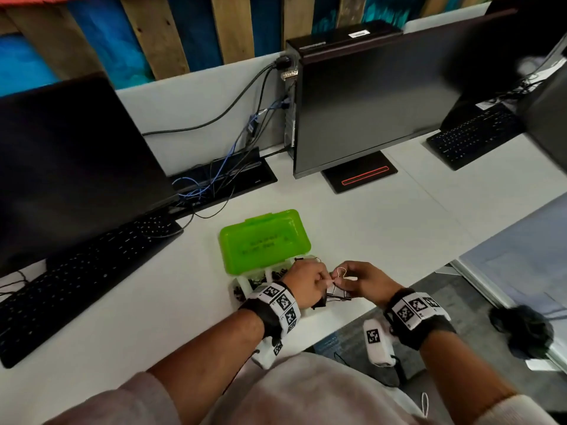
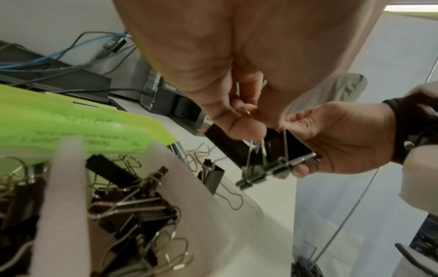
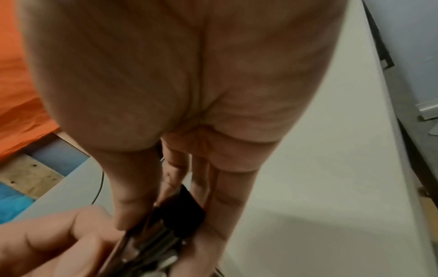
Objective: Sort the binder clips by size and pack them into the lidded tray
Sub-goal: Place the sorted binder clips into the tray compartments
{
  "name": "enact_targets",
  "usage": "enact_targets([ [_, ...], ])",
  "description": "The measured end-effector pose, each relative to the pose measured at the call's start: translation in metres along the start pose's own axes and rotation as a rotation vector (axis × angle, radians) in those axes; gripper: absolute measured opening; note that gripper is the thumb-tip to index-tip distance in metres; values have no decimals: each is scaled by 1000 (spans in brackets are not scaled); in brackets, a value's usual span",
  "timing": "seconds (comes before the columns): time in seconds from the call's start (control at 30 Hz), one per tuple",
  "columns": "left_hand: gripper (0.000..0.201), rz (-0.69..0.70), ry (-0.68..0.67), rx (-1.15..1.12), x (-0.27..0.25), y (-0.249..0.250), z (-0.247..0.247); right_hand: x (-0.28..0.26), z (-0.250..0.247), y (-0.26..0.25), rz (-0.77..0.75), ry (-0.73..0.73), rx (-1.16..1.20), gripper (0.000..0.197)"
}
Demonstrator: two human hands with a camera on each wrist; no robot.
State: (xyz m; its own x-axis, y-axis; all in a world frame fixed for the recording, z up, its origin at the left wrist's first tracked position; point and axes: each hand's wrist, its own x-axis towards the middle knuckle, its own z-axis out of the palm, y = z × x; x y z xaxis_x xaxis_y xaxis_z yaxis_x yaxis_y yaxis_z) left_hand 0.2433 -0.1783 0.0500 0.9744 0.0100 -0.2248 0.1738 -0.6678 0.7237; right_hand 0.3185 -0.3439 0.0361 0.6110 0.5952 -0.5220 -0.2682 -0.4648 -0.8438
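Left of both hands, the divided tray (image 1: 242,286) sits on the white desk (image 1: 383,228) with its green lid (image 1: 262,239) swung open and back, so the compartments stay reachable. Those beside the left fingers hold heaps of black binder clips (image 2: 132,204), and one loose clip (image 2: 213,178) lies on the desk just past the tray wall.

The left hand (image 1: 306,282) has thumb and fingertips (image 2: 239,127) closed narrowly on the wire handles of a large binder clip (image 2: 279,159), apparently to work or fold them.

Right of that, the right hand (image 1: 366,282) cups the clip's black body between thumb and straightened fingers (image 3: 222,202), steadying it against the pull. The clip hangs between the two hands, above the desk and just clear of the tray, probably bound for a compartment next.
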Motion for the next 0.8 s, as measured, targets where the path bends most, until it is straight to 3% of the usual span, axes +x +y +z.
enact_targets([
  [0.13,20,-18,-115,36,2,-3,9,-2,-1,9,132,-64,68,9],
  [0.33,31,-39,-109,60,6,-8,15,8,11,13,134,94,-100,6],
  [0.5,44,8,-71,113,2,-12,21,16,19,20,24,198,-424,17],
  [0.7,35,15,-79,228,5,-16,17,19,27,17,-80,174,-627,23],
  [0.8,33,39,-62,334,10,-21,12,21,32,20,-125,239,-667,25],
])
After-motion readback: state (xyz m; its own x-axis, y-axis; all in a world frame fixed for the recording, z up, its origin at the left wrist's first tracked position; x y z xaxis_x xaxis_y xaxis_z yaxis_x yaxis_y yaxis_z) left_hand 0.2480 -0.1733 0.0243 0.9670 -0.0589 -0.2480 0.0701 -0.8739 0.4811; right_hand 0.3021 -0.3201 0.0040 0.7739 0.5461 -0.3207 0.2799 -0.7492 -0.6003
